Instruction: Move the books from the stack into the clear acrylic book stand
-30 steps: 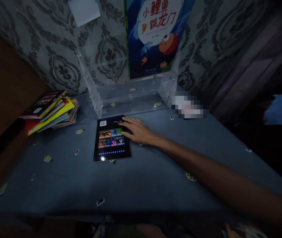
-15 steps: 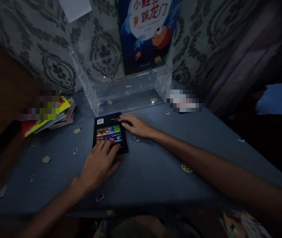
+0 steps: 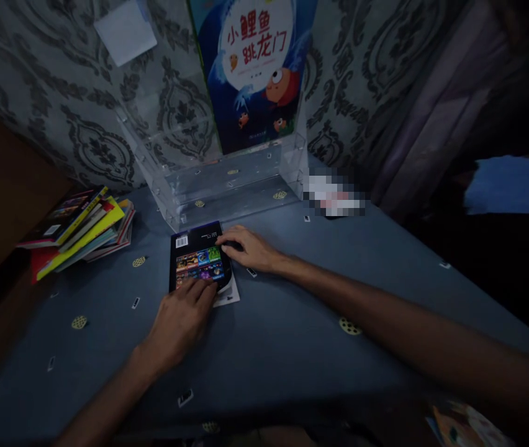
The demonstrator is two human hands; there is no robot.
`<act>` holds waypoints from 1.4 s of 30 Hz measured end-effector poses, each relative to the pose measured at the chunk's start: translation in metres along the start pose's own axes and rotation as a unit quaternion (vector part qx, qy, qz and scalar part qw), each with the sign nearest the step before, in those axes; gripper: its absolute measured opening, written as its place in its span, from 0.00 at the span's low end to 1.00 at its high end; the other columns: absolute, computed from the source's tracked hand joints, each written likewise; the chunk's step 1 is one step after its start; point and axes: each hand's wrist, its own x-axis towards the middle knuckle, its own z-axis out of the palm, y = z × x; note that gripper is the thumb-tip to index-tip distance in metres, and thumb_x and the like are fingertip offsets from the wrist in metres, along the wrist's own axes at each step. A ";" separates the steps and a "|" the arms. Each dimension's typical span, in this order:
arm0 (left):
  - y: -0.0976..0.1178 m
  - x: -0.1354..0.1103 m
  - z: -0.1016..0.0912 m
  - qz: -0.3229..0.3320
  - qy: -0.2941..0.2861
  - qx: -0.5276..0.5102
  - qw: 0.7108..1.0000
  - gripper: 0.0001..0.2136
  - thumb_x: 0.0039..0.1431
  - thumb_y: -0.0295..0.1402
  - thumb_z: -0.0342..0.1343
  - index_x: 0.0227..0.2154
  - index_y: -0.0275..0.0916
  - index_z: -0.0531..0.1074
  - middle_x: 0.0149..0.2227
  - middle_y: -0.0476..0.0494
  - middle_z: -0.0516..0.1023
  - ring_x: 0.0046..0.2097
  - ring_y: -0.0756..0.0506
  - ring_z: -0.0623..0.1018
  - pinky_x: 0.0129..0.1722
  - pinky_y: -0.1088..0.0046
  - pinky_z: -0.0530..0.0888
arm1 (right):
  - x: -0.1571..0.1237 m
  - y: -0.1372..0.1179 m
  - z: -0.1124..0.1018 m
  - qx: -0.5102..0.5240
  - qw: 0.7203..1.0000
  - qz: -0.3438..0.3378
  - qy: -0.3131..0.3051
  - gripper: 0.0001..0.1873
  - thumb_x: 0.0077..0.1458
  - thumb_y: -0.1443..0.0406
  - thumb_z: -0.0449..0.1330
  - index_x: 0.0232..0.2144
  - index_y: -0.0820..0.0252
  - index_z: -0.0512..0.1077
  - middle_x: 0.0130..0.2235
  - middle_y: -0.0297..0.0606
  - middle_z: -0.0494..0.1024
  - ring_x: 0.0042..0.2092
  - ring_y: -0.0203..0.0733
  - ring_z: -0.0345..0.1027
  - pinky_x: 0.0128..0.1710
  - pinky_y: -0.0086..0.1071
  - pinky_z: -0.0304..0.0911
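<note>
A black book [image 3: 190, 245] lies on the blue tablecloth [image 3: 292, 335], back cover up, showing a barcode and small coloured pictures. My left hand [image 3: 178, 320] rests on its near edge with the fingers laid on the cover. My right hand [image 3: 248, 248] holds the book's far right edge, fingers curled over it. The cover is lifted at the near right corner, baring a white page [image 3: 228, 297]. A clear acrylic stand [image 3: 227, 183] sits just behind the book, and a blue picture book [image 3: 253, 68] stands upright in it.
A stack of colourful books [image 3: 78, 226] lies at the left of the table. Patterned wallpaper [image 3: 82, 124] with a white note [image 3: 125, 31] is behind. A blurred item [image 3: 334, 195] sits right of the stand. Dark curtain and furniture are at the right.
My left hand came in and settled on the book's near edge. The cover's near right corner has lifted, showing a white page. My right hand stays at the book's right edge.
</note>
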 end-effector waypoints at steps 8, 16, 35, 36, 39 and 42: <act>0.002 -0.005 0.019 0.052 0.127 0.012 0.990 0.12 0.67 0.32 0.48 0.47 0.32 0.71 0.46 0.37 0.78 0.44 0.40 0.75 0.42 0.59 0.77 | -0.035 -0.025 0.010 -0.105 0.985 -0.129 -0.037 0.14 0.61 0.65 0.57 0.48 0.60 0.75 0.52 0.45 0.78 0.58 0.46 0.67 0.63 0.50 0.52; 0.001 -0.009 0.021 0.039 0.128 -0.030 0.991 0.13 0.66 0.33 0.50 0.50 0.33 0.69 0.47 0.36 0.76 0.46 0.38 0.74 0.45 0.56 0.74 | 0.020 0.010 0.005 -0.171 0.982 -0.021 -0.079 0.24 0.63 0.59 0.55 0.59 0.62 0.67 0.62 0.49 0.66 0.65 0.49 0.57 0.66 0.53 0.47; -0.048 -0.009 0.021 -0.063 0.132 -0.252 0.956 0.14 0.68 0.38 0.47 0.48 0.40 0.73 0.50 0.38 0.75 0.51 0.42 0.75 0.51 0.62 0.74 | -0.091 -0.055 -0.008 -0.119 0.975 -0.095 -0.164 0.26 0.60 0.58 0.60 0.59 0.56 0.67 0.61 0.46 0.69 0.64 0.51 0.59 0.66 0.57 0.47; -0.058 -0.010 0.026 -0.095 0.133 -0.234 0.958 0.15 0.67 0.39 0.47 0.51 0.39 0.72 0.52 0.37 0.75 0.53 0.41 0.75 0.52 0.60 0.74 | -0.090 -0.055 -0.008 -0.120 0.975 -0.081 -0.169 0.25 0.61 0.56 0.59 0.58 0.56 0.68 0.61 0.46 0.69 0.64 0.51 0.58 0.66 0.58 0.46; -0.078 -0.017 0.046 -0.127 0.115 -0.193 0.966 0.20 0.66 0.41 0.48 0.56 0.39 0.69 0.54 0.37 0.75 0.54 0.38 0.75 0.53 0.56 0.74 | -0.087 -0.055 -0.009 -0.130 0.976 -0.034 -0.172 0.28 0.62 0.52 0.57 0.60 0.57 0.67 0.65 0.49 0.63 0.67 0.54 0.52 0.66 0.61 0.44; -0.083 -0.029 0.063 -0.088 0.157 -0.179 0.967 0.19 0.67 0.37 0.45 0.58 0.42 0.68 0.57 0.39 0.74 0.57 0.40 0.75 0.55 0.58 0.74 | -0.093 -0.054 -0.018 -0.142 0.974 -0.015 -0.178 0.38 0.58 0.45 0.57 0.64 0.55 0.59 0.69 0.51 0.51 0.70 0.57 0.42 0.66 0.60 0.42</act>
